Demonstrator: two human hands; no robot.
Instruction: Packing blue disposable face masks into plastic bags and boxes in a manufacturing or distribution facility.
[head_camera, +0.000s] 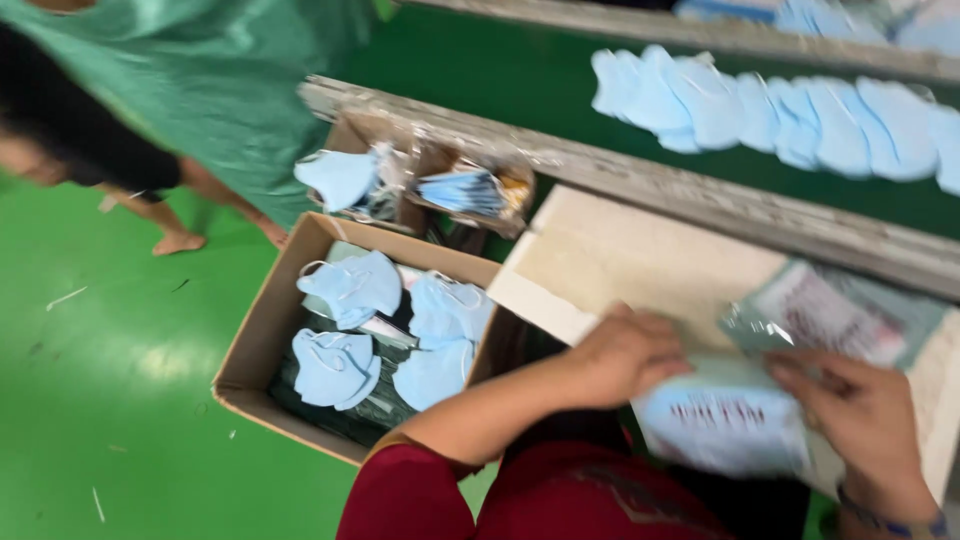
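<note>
Both hands on clear packet (730, 420) holding pale blue mask, flat on beige counter (620, 255). Left hand (625, 352) presses packet's left end, fingers curled; right hand (868, 415) pinches right end. Cardboard box (262, 330) of blue masks (350, 285) left, on green floor (120, 400). Green conveyor (520, 85) behind carries mask row (780, 115). Another person's bare feet (180, 242) far left.

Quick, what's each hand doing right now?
Left hand: pressing down on the clear mask packet.
Right hand: fingers closed on the same packet's edge.
</note>
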